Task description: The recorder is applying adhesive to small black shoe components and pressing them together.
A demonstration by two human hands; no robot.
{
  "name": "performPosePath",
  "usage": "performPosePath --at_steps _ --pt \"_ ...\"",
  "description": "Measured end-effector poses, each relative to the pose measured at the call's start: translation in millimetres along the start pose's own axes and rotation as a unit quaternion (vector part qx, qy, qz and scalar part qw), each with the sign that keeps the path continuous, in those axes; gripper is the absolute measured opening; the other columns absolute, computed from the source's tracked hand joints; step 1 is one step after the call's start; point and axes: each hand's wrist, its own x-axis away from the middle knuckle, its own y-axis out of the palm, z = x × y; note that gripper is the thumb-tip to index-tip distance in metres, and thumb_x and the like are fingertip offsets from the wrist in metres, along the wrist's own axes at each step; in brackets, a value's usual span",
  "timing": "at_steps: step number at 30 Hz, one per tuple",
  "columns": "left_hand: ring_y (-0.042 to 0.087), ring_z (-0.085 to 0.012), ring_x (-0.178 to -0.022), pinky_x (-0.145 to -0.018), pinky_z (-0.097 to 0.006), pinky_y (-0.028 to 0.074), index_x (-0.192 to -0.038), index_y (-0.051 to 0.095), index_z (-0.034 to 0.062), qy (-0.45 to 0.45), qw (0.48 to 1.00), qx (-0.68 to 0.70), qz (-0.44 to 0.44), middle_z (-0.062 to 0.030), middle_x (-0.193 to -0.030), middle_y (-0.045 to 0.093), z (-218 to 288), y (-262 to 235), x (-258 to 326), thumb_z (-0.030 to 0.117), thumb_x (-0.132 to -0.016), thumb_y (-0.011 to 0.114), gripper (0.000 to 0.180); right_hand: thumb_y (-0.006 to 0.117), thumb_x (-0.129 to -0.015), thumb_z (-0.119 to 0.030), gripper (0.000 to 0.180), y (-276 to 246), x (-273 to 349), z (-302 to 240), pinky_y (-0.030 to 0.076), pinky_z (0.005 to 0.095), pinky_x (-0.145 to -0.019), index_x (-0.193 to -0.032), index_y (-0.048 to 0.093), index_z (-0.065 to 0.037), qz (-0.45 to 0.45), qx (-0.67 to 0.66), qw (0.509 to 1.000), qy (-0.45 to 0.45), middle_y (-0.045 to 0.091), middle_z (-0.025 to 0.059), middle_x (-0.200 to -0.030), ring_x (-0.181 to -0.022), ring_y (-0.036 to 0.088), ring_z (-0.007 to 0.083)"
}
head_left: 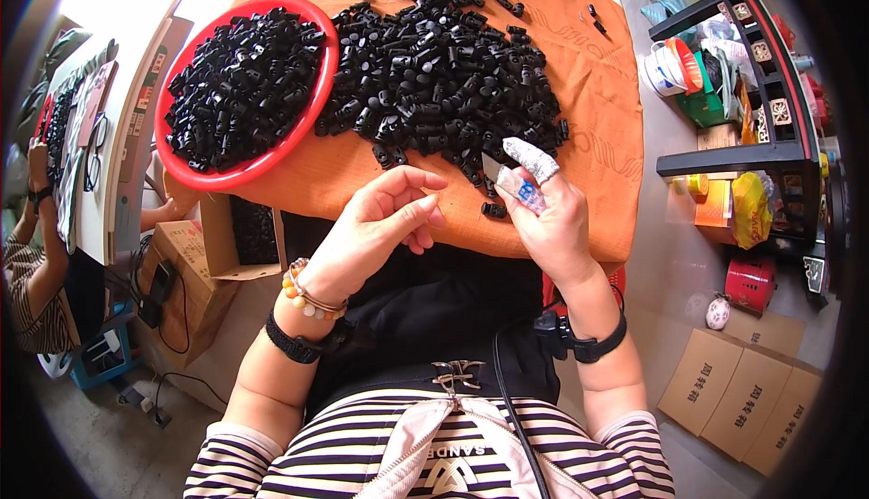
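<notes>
Over the near edge of the orange-covered table (593, 137), my left hand (385, 214) has its fingers loosely bent and the thumb apart from the index finger. Nothing shows in it. My right hand (552, 223), white wraps on thumb and index finger, pinches a thin flat metal piece that looks like a blade (491, 167). Its tip points at a heap of small black plastic cord locks (444, 74). One loose cord lock (494, 210) lies beside the right thumb. Left of the heap, a red round tray (331, 74) is filled with more cord locks.
A cardboard box (213, 237) with black pieces stands below the tray. At the left another person's arm (45, 255) is by a white table. On the right are a dark shelf (724, 160) with bags and tubs, and flattened cartons (733, 390) on the floor.
</notes>
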Motion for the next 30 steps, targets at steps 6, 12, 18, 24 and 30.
performPosePath --at_steps 6,12,18,24,30 --pt "0.055 -0.0057 -0.07 -0.065 -0.02 0.047 -0.113 0.051 0.0039 -0.003 1.0 0.0 0.004 -0.0012 -0.085 0.058 -2.8 -0.3 -1.3 0.017 -0.093 0.051 0.024 0.07 -0.072 -0.001 0.053 -8.9 14.1 -5.5 0.051 0.0278 -0.066 -0.122 0.052 -0.007 -0.104 0.054 0.993 0.031 0.06 0.0061 -0.081 -0.071 0.063 0.0169" --pt "0.056 -0.0058 -0.069 -0.064 -0.019 0.047 -0.11 0.052 0.0042 -0.011 1.0 -0.017 -0.007 -0.0015 -0.086 0.059 -5.3 0.0 -2.7 0.017 -0.093 0.05 0.022 0.067 -0.071 0.001 0.055 -6.1 11.5 -5.1 0.052 0.0312 -0.065 -0.122 0.05 -0.006 -0.108 -0.018 0.993 0.048 0.061 0.0104 -0.084 -0.074 0.063 0.0232" --pt "0.053 -0.0048 -0.068 -0.063 -0.019 0.047 -0.106 0.053 0.0037 -0.007 1.0 0.01 -0.017 -0.0002 -0.082 0.058 -2.5 9.3 -1.9 0.02 -0.093 0.052 0.021 0.064 -0.074 0.005 0.06 -5.7 2.6 -25.7 0.05 0.0254 -0.068 -0.129 0.041 -0.005 -0.143 -0.183 0.97 0.072 0.057 0.0059 -0.083 -0.075 0.06 0.0134" --pt "0.056 -0.0062 -0.069 -0.063 -0.021 0.048 -0.1 0.052 0.0047 0.011 0.996 0.072 -0.053 -0.0028 -0.086 0.061 -5.9 3.5 -1.3 0.017 -0.091 0.055 0.016 0.072 -0.071 0.001 0.065 2.3 -1.7 -38.4 0.051 0.0273 -0.067 -0.128 0.043 -0.006 -0.143 -0.225 0.963 0.049 0.06 0.0069 -0.08 -0.076 0.063 0.0159" --pt "0.06 -0.0101 -0.067 -0.063 -0.023 0.05 -0.093 0.051 0.0064 -0.027 0.986 0.145 -0.074 -0.0076 -0.085 0.062 3.8 -2.3 1.2 0.015 -0.09 0.055 0.01 0.068 -0.076 0.001 0.058 3.4 -9.7 -43.8 0.051 0.026 -0.067 -0.129 0.043 -0.005 -0.14 -0.301 0.942 0.051 0.061 0.0065 -0.082 -0.075 0.061 0.0111"
